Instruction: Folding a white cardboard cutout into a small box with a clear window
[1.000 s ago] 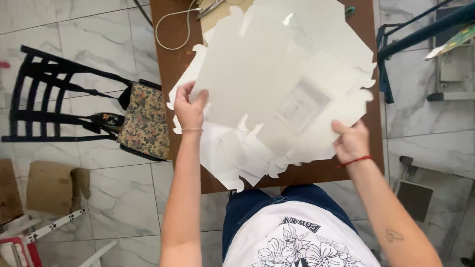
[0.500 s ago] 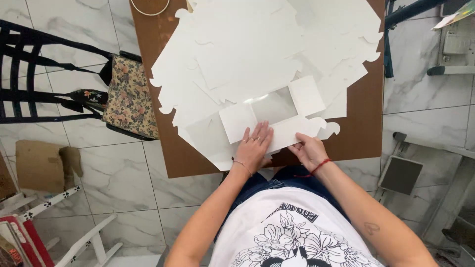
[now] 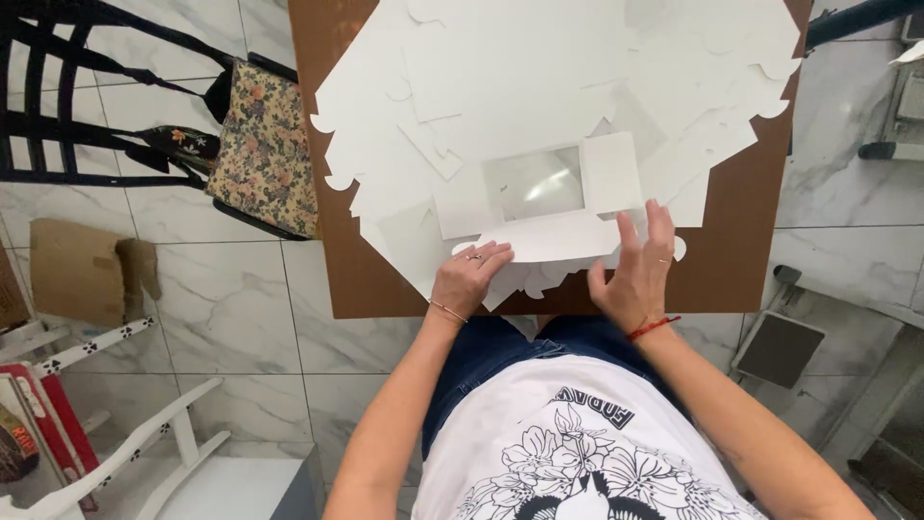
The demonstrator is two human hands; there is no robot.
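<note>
Left hand [image 3: 469, 279]: I'm pressing flat, fingers spread, on the box blank's [image 3: 539, 207] near flap.
Right hand [image 3: 635, 274]: I'm resting open, gripping nothing, on the flap's other end.
Box blank: lying at the bench's [image 3: 741, 241] near edge.

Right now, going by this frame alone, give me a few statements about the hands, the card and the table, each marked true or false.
1. The left hand rests flat on the white card. True.
2. The right hand grips a pair of scissors. False: it holds nothing; its fingers are spread over the card's near edge.
3. The top card blank has a clear window. True.
4. The table is white marble. False: it is brown; the marble is the floor.
5. A floral bag hangs on the black chair beside the table. True.
6. The card stack sits on the floor. False: it lies on the table.
</note>
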